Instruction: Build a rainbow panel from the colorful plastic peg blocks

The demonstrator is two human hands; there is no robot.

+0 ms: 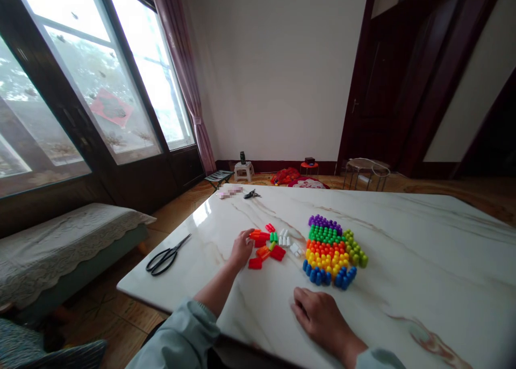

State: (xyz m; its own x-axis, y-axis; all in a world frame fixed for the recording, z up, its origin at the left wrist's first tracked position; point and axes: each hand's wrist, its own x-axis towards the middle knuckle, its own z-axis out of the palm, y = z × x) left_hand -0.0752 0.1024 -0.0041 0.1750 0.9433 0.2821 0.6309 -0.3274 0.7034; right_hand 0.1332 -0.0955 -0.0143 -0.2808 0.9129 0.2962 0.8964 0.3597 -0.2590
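My left hand (242,247) reaches across the white marble table (403,250), its curled fingers touching an orange-red block at the edge of a small pile of loose blocks (271,246) in red, orange, green and white. My right hand (318,316) lies palm down and open on the table near the front edge. Just beyond it lies a flat block build (331,249) with rows of purple, green, orange, yellow and blue studs, and a light green strip along its right side.
Black scissors (166,257) lie near the table's left edge. A small dark object (251,194) sits at the far corner. A padded bench (64,245) stands to the left under the windows. Small stools (244,170) and a wire frame (366,172) stand by the far wall.
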